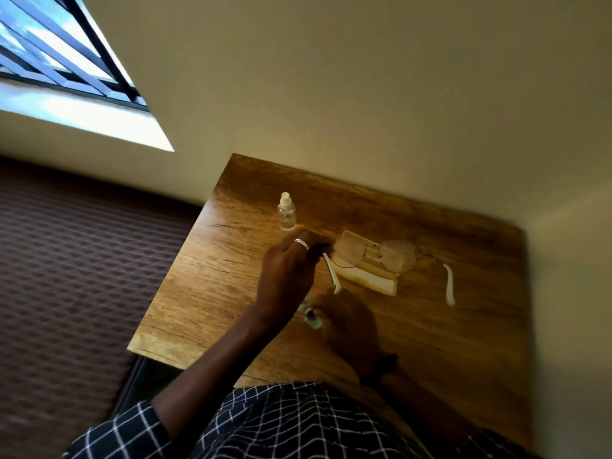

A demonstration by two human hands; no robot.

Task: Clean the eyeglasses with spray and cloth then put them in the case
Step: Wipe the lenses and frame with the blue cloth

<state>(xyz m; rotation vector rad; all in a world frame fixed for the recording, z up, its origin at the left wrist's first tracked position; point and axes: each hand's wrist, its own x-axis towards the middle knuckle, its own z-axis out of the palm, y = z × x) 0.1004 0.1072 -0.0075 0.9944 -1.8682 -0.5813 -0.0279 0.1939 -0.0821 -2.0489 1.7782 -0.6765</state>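
The eyeglasses, thin metal frame with white temple tips, are spread open over a cream case in the middle of the wooden table. My left hand, a ring on one finger, pinches the glasses at their left hinge. My right hand rests on the table nearer to me, blurred. Its fingers are curled on a small pale green piece that looks like the cloth. A small clear spray bottle with a white cap stands upright just beyond my left hand.
The table stands in a corner against cream walls behind and to the right. Its left edge drops to a dark patterned carpet. A barred window is at the upper left. My checked shirt fills the bottom of the view.
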